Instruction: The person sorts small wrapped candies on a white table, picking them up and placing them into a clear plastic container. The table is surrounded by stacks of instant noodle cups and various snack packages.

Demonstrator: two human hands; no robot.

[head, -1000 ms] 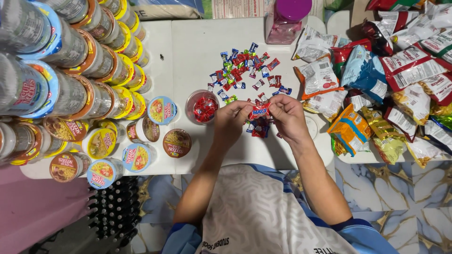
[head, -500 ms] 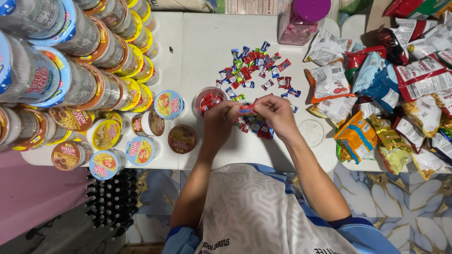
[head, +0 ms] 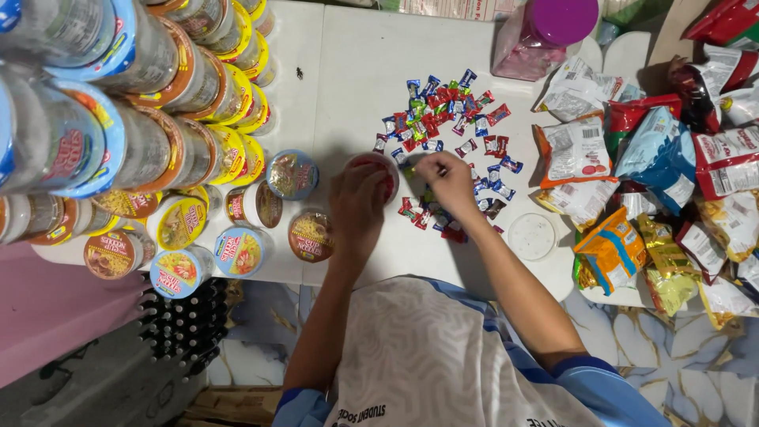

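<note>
Red-rimmed cup [head: 386, 168] under left hand [head: 357, 207] (grip unclear); right hand [head: 447, 179] pinches candy [head: 427, 168] beside it.

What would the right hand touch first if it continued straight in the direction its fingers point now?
The right hand points toward the far side of the table, so it would probably first meet the pile of wrapped candies. Some candies lie almost at its fingers already.

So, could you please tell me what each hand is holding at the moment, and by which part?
The left hand grips the small clear cup by its rim and side. The right hand is over the wrapped candies; whether it pinches one cannot be told.
</note>
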